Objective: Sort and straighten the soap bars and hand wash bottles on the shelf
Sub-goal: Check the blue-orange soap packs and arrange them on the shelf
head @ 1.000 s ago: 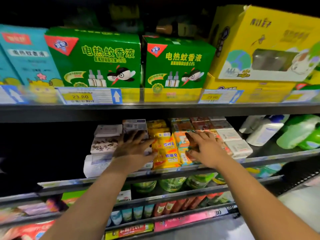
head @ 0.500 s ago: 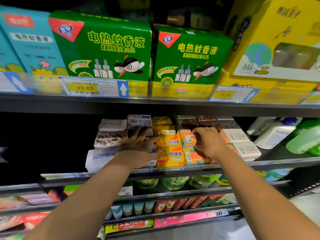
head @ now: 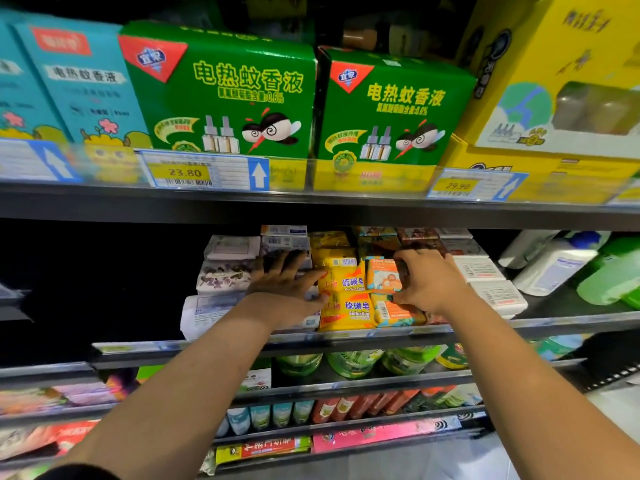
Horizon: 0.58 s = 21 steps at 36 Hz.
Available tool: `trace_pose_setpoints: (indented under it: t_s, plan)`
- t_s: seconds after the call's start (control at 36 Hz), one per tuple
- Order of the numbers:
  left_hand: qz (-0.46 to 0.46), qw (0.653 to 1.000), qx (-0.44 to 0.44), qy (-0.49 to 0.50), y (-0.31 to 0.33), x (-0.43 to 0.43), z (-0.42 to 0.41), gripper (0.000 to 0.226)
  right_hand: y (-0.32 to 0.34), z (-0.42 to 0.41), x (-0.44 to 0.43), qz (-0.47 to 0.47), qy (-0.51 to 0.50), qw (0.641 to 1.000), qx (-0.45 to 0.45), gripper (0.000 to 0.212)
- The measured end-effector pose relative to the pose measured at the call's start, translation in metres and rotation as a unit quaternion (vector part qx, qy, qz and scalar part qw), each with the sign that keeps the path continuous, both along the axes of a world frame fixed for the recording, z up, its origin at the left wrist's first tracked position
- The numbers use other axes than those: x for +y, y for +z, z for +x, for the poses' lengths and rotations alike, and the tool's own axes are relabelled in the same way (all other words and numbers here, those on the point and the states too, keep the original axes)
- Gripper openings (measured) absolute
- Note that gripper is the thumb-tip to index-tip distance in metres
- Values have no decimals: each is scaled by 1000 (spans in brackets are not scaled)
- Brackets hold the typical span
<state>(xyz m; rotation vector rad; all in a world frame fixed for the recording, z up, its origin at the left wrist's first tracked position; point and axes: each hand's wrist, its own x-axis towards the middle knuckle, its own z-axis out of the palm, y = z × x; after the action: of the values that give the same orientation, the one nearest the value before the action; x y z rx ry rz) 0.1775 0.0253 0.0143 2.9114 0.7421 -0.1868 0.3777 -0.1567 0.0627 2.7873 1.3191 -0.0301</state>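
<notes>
Left hand (head: 287, 284): my fingers are spread and nearly straight, palm down on the white soap boxes with blue print (head: 284, 242). My thumb lies against the yellow packs beside them, and the hand grips nothing.
Right hand (head: 431, 282): my fingers curl round the small orange cardboard soap box (head: 382, 275), with the thumb underneath and the fingertips at its upper right edge.
Orange cardboard soap box: it is tilted with its face toward me, above another orange-and-teal soap box (head: 394, 311) at the front of the grey metal middle shelf (head: 571, 322).
Yellow plastic-wrapped sulfur soap bars (head: 346, 308): these are stacked in a column between my two hands, touching the orange box on its left. The front one sits at the shelf lip.
White floral-wrapped soap bars (head: 225, 277): the far-left column, just beside my left hand.
Flat white soap boxes with barcodes (head: 485, 271): a row just right of my right hand.
Hand wash bottles: a white bottle with a blue cap (head: 557, 263) and a pale green bottle (head: 613, 271) lean at the right end of the same shelf, apart from the soaps.
Shelf above: two green cardboard boxes (head: 225, 95) stand behind a yellow price tag reading 23.80 (head: 185, 173).
</notes>
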Motion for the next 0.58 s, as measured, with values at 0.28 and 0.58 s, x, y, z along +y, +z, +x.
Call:
trace_pose_setpoints:
  t_s: [0.28, 0.58]
  plan:
    - [-57, 998, 19, 0, 6, 3, 2, 64, -11, -31, -38, 304, 49, 946, 101, 70]
    - [-211, 955, -194, -82, 36, -22, -32, 92, -2, -92, -58, 437, 19, 847, 303, 58]
